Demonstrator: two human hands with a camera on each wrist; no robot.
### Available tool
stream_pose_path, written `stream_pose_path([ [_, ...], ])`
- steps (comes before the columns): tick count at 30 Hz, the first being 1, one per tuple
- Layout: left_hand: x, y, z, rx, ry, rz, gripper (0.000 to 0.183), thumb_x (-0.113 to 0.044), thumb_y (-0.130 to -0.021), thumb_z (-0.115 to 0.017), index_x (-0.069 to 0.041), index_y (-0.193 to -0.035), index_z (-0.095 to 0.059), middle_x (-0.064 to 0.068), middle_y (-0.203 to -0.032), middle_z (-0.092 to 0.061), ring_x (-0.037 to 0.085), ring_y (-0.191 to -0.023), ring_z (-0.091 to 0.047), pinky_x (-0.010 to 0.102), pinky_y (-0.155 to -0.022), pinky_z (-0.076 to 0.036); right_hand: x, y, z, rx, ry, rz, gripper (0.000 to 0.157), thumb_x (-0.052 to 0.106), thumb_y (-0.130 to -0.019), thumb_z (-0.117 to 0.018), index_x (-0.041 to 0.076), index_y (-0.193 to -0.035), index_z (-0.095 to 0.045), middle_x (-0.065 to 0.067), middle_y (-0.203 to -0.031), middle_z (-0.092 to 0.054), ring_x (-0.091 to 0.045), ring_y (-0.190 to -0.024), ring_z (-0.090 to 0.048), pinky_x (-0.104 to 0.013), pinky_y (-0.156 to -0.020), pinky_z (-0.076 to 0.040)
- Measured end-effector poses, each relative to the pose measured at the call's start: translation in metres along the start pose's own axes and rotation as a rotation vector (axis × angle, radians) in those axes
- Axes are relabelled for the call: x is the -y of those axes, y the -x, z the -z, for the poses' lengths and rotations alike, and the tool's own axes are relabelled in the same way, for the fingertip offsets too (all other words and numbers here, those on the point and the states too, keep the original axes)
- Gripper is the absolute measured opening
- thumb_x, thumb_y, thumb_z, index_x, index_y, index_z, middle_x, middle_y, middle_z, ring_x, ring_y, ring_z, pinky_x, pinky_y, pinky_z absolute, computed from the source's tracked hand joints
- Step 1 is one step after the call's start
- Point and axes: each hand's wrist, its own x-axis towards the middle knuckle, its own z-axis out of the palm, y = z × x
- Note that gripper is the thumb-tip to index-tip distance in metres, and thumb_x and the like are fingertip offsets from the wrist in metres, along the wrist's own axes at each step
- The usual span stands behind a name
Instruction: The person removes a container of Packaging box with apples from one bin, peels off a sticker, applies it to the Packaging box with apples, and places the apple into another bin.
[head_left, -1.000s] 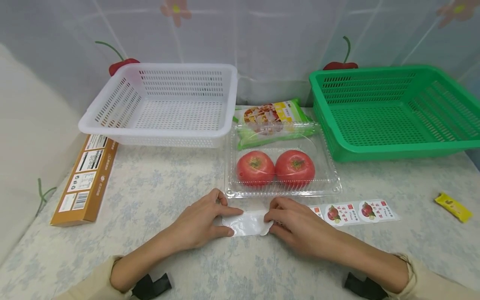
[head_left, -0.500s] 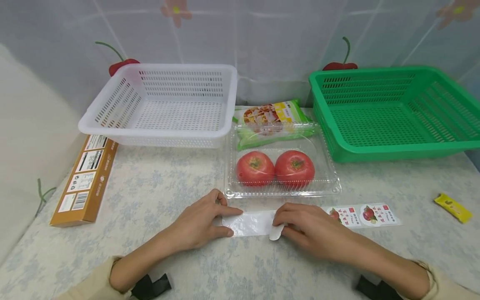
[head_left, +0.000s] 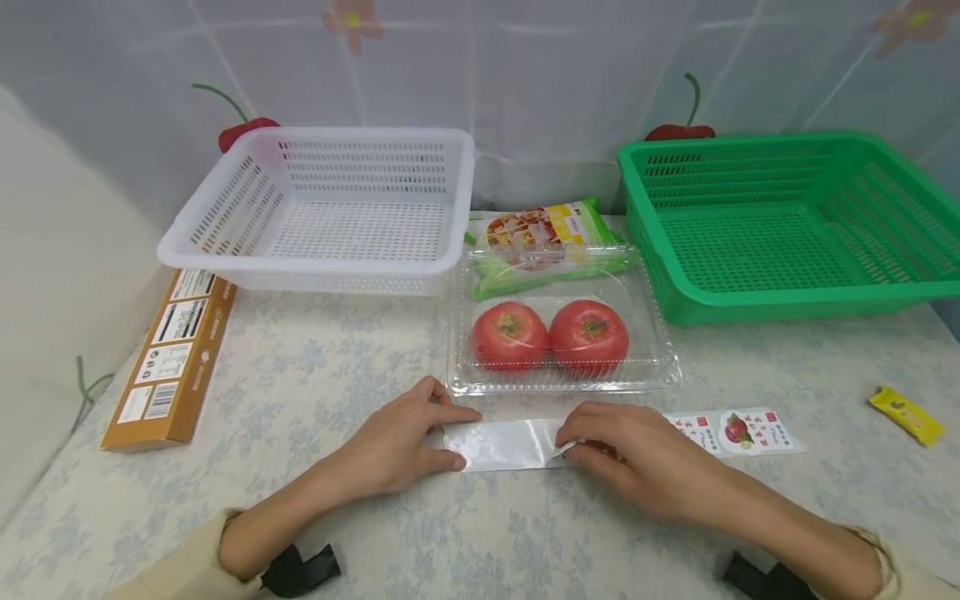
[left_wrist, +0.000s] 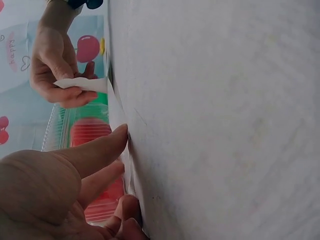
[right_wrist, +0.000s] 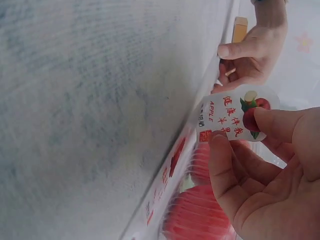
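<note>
A strip of apple stickers lies across the table, its left part bare white backing paper. My left hand presses the backing's left end to the table with thumb and fingers spread. Between right thumb and fingers, my right hand pinches one apple sticker, partly lifted off the strip. Red writing and a printed apple show on it in the right wrist view; in the left wrist view its white back stands up from the strip. In the head view the right hand covers the middle of the strip.
A clear plastic box holding two red apples sits just behind the strip. Behind it are a green snack bag, a white basket and a green basket. An orange carton is left, a yellow packet right.
My right hand has moved rightward along the strip, lifting the sticker further and uncovering more white backing. The strip's right end has shifted slightly. The left hand has stayed in place.
</note>
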Motion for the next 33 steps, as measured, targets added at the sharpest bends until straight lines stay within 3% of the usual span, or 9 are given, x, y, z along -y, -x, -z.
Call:
stream_pose_path([
  [5,0.002,0.001,0.0,-0.015,0.053,0.023,0.051,-0.018,-0.081,-0.083,-0.017,-0.129,-0.067,-0.003,-0.11,-0.05,0.012,-0.081,-0.047,0.027,-0.065,-0.043,0.002,0.001,0.004,-0.063,-0.022,-0.024,0.035,-0.009,-0.083,-0.068,0.021,-0.1,-0.069,0.017,-0.094,-0.062,0.0,-0.08,-0.055,-0.021,-0.068,-0.049],
  [11,0.009,0.004,0.003,-0.027,0.196,0.069,0.05,-0.021,-0.081,-0.083,-0.007,-0.124,-0.061,-0.002,-0.106,-0.052,0.014,-0.085,-0.05,0.028,-0.069,-0.045,0.006,-0.002,0.009,-0.235,-0.126,-0.087,0.04,-0.017,-0.08,-0.063,0.017,-0.099,-0.07,0.011,-0.086,-0.064,-0.004,-0.065,-0.055,-0.018,-0.055,-0.047],
  [14,0.012,0.005,0.005,-0.047,0.278,0.081,0.061,-0.021,-0.082,-0.082,-0.005,-0.133,-0.053,0.003,-0.112,-0.053,0.015,-0.088,-0.053,0.029,-0.071,-0.047,0.008,-0.008,0.015,-0.313,-0.169,-0.107,0.041,-0.019,-0.08,-0.059,0.015,-0.099,-0.07,0.009,-0.085,-0.064,-0.007,-0.062,-0.055,-0.02,-0.053,-0.046],
  [18,0.014,0.005,0.007,-0.105,0.375,0.122,0.086,-0.024,-0.083,-0.081,-0.009,-0.152,-0.032,0.01,-0.121,-0.049,0.017,-0.085,-0.054,0.031,-0.072,-0.047,0.008,-0.019,0.025,-0.426,-0.18,-0.107,0.04,-0.021,-0.08,-0.057,0.011,-0.099,-0.072,0.006,-0.083,-0.065,-0.009,-0.061,-0.054,-0.02,-0.053,-0.045],
  [23,0.011,0.003,0.012,-0.238,0.496,0.166,0.089,-0.03,-0.084,-0.079,-0.021,-0.156,-0.025,0.011,-0.125,-0.043,0.022,-0.093,-0.051,0.037,-0.08,-0.047,0.0,-0.041,0.035,-0.559,-0.199,-0.115,0.034,-0.018,-0.083,-0.054,0.004,-0.099,-0.073,0.0,-0.072,-0.062,-0.01,-0.057,-0.049,-0.021,-0.049,-0.04],
  [28,0.005,0.0,0.017,-0.343,0.599,0.135,0.077,-0.031,-0.091,-0.072,-0.033,-0.154,-0.028,0.009,-0.14,-0.039,0.025,-0.12,-0.048,0.047,-0.096,-0.046,-0.012,-0.063,0.044,-0.54,-0.203,-0.204,0.023,-0.011,-0.088,-0.057,0.003,-0.099,-0.072,-0.003,-0.071,-0.06,-0.015,-0.055,-0.047,-0.024,-0.045,-0.036],
  [33,0.003,-0.008,0.018,-0.364,0.622,0.088,0.07,-0.03,-0.094,-0.068,-0.034,-0.153,-0.032,0.008,-0.149,-0.035,0.027,-0.132,-0.044,0.054,-0.099,-0.044,-0.023,-0.074,0.044,-0.46,-0.208,-0.296,0.015,-0.006,-0.091,-0.062,0.002,-0.101,-0.07,-0.007,-0.078,-0.064,-0.019,-0.058,-0.051,-0.024,-0.047,-0.041],
])
